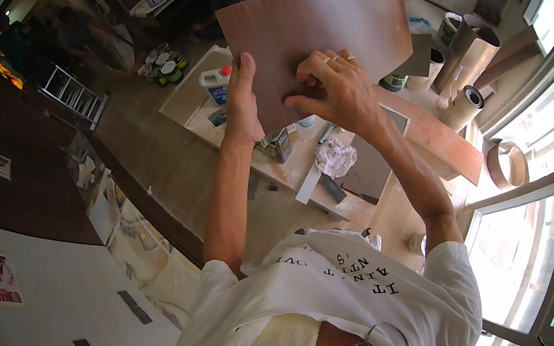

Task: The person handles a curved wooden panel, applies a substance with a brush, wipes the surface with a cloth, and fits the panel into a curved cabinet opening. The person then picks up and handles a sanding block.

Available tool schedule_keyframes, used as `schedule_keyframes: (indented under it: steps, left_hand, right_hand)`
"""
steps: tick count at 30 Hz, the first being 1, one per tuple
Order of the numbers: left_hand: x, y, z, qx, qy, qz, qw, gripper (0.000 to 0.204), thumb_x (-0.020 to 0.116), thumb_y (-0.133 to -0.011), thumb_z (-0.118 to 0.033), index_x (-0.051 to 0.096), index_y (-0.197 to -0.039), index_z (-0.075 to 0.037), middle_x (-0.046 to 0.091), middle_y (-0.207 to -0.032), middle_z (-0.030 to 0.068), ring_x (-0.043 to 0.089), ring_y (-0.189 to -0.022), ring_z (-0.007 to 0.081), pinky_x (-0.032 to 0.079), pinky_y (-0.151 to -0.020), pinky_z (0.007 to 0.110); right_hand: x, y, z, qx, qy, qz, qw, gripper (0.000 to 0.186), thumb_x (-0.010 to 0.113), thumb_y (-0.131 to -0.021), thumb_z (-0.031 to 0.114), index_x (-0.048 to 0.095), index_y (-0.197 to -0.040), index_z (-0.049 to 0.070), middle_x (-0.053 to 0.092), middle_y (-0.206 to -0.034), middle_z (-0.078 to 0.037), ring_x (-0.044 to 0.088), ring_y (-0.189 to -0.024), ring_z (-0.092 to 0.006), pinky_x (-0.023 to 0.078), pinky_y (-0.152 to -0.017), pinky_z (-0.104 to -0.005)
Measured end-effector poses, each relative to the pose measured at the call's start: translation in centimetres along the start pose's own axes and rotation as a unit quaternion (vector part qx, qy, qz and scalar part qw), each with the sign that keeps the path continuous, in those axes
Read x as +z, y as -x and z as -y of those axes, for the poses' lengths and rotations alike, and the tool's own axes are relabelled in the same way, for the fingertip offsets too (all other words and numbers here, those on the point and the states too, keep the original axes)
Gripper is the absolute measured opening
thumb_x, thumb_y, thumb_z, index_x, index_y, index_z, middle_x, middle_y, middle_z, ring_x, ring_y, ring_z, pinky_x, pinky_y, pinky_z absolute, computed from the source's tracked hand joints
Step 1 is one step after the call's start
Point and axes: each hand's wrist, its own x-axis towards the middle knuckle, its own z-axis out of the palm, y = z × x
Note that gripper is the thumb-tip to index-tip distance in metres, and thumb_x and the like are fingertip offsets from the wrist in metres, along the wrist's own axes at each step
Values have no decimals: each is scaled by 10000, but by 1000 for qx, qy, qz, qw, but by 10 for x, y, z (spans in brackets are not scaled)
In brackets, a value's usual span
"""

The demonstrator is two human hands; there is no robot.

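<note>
The left hand (243,109) pinches the left edge of a curved brown sheet (333,23), thumb visible; the right hand (342,86) curls its fingers, thumb apart, at the sheet's face, contact unclear. Beneath the sheet, the bench (191,89) bears a white jug (213,79), blue-labelled. Black lettering (382,289) crosses the white shirt (263,313).

Outstretched arms (230,206), right fingers (330,64) curled

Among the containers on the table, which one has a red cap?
The white jug, left of the left hand; its red cap distinguishes it from the tin below that hand.
</note>
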Motion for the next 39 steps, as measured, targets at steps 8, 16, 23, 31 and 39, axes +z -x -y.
schedule_keyframes:
  steps: [8,16,23,31,39]
  left_hand:
    - [-7,0,9,23,22,-39,999,639,431,-997,-536,411,-1369,-17,578,-1223,159,636,-1072,246,569,-893,391]
    - [-13,-2,7,39,45,-82,995,649,430,-1009,-507,364,-1434,-21,505,-1365,138,546,-1211,275,473,-1001,439]
    - [-2,-4,12,31,38,-48,998,673,380,-1011,-539,352,-1423,-8,500,-1356,166,547,-1202,299,472,-995,454]
    - [3,-3,21,49,30,-53,997,675,372,-1011,-545,331,-1432,-19,497,-1352,169,551,-1195,307,480,-982,457]
    - [-2,4,23,24,8,-122,992,655,395,-1012,-525,333,-1430,-24,511,-1320,150,558,-1173,283,493,-961,435]
  right_hand:
    - [1,-6,7,24,-90,-56,994,231,788,-770,214,650,-897,80,657,-826,-24,629,-791,-250,432,-738,-378]
    - [33,66,19,88,-97,-211,969,328,521,-769,-160,612,-1027,22,643,-979,-141,590,-887,-292,430,-791,-379]
    - [47,82,36,39,-13,-173,984,472,578,-684,-126,602,-1110,77,656,-1220,-49,548,-1157,-256,387,-950,-422]
    - [50,87,44,43,-2,-159,986,419,594,-777,-130,562,-1132,92,667,-1238,-79,558,-1177,-285,364,-977,-445]
    - [65,94,50,-3,-57,-128,990,469,604,-707,-99,589,-1126,111,633,-1297,-49,573,-1137,-276,333,-930,-423]
